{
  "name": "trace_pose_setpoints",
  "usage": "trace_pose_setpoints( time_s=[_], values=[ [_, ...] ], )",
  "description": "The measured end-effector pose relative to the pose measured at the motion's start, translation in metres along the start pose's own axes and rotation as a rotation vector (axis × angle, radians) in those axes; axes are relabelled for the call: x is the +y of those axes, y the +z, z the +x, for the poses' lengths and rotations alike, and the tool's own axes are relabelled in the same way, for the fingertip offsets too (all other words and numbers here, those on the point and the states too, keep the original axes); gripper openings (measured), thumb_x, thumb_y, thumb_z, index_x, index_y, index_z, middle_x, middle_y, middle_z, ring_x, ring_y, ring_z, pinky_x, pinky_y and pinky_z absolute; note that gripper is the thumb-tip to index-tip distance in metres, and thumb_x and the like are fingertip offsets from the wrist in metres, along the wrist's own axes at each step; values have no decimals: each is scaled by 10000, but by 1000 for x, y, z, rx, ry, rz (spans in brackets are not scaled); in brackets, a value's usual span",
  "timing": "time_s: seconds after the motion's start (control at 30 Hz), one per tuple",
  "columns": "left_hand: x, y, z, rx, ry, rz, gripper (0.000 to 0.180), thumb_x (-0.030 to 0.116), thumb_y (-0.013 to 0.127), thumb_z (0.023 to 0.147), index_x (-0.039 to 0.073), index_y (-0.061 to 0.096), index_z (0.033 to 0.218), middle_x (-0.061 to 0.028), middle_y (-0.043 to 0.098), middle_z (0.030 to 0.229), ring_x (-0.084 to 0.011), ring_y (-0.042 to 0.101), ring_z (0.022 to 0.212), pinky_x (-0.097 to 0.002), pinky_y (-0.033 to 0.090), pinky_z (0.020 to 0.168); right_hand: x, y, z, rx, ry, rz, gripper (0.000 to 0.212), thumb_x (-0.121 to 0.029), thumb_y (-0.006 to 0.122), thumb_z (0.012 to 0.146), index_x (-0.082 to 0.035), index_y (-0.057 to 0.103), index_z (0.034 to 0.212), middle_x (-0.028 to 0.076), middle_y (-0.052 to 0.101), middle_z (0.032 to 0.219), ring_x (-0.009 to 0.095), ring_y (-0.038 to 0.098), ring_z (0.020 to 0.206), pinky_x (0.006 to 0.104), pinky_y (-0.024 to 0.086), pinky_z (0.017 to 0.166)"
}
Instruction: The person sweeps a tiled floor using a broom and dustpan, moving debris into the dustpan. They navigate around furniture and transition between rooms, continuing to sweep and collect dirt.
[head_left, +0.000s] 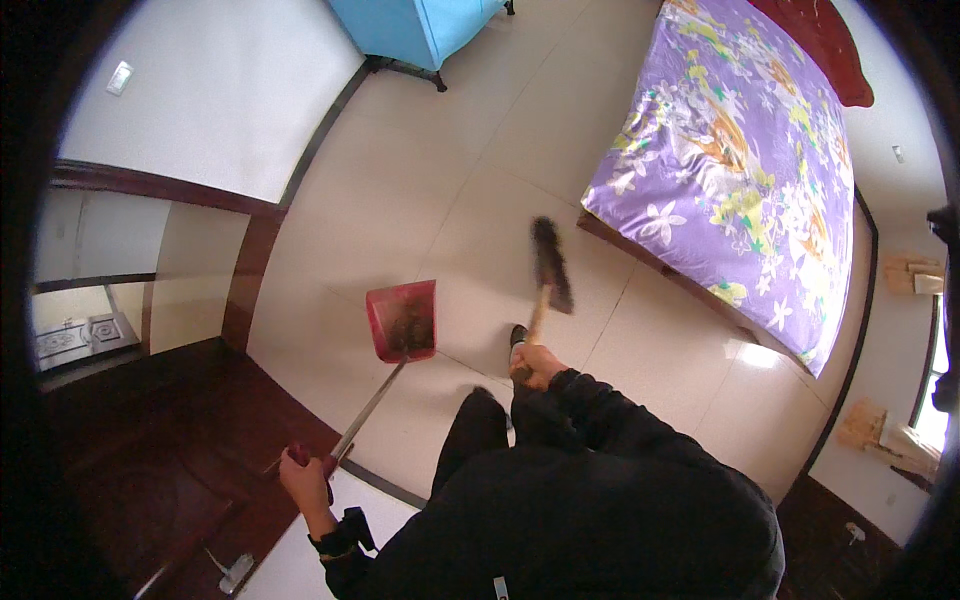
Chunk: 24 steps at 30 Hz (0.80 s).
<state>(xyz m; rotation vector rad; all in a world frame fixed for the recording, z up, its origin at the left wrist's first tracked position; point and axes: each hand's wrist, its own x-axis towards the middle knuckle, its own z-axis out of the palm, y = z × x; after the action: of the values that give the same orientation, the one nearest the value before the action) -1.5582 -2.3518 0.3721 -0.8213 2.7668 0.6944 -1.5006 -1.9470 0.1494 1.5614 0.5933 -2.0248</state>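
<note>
Head view shows the left hand (pixel 305 478) with fingers wrapped around the long handle of a red dustpan (pixel 402 320), its pan resting on the tiled floor (pixel 420 190). Just right of it, the right hand (pixel 537 366) grips a dark broom (pixel 551 265), near the purple-covered bed (pixel 740 150).

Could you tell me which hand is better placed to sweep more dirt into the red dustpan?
Right: the right hand holds the broom beside the dustpan, while the left hand only steadies its handle.

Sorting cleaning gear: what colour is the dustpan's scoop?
Red, on the long-handled dustpan; head view shows it.
</note>
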Motion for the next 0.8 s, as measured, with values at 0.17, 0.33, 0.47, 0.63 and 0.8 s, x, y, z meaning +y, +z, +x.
trace_pose_setpoints(
  time_s=[0.17,0.33,0.47,0.63,0.8],
  values=[
    [54,9,32,-61,3,33,366,-45,540,701,-86,536,1065,-150,608,965,-208,598,917,-297,469,795,-81,41,-32,-323,134,328,106,-64,432,883,-40,397,786,8,395,588,115,386,437,246,334,386],
    [130,17,75,-214,-72,-95,336,-85,537,684,-123,518,1017,-170,601,971,-238,592,963,-298,530,695,-167,16,-62,-538,178,504,136,-100,419,904,-68,361,786,-32,364,616,52,348,451,164,283,354],
    [165,33,109,-155,-150,-491,358,-140,562,663,-136,506,1016,-182,593,979,-224,594,918,-298,548,659,-228,26,-65,-373,-52,454,143,-79,435,903,-58,356,786,-22,358,612,48,348,468,161,276,362],
    [184,46,155,-241,-42,-74,344,-152,623,618,-109,504,938,-161,585,940,-202,584,875,-289,531,661,-311,75,0,-247,-294,386,185,-50,463,868,-74,370,709,11,343,581,106,366,488,256,331,431],
    [208,58,181,-263,-107,-210,314,-155,626,627,-95,494,906,-134,558,884,-200,577,868,-286,528,663,-340,129,90,-93,-634,-541,101,-77,575,769,-39,489,733,48,544,681,181,520,616,338,430,550]
  ],
)
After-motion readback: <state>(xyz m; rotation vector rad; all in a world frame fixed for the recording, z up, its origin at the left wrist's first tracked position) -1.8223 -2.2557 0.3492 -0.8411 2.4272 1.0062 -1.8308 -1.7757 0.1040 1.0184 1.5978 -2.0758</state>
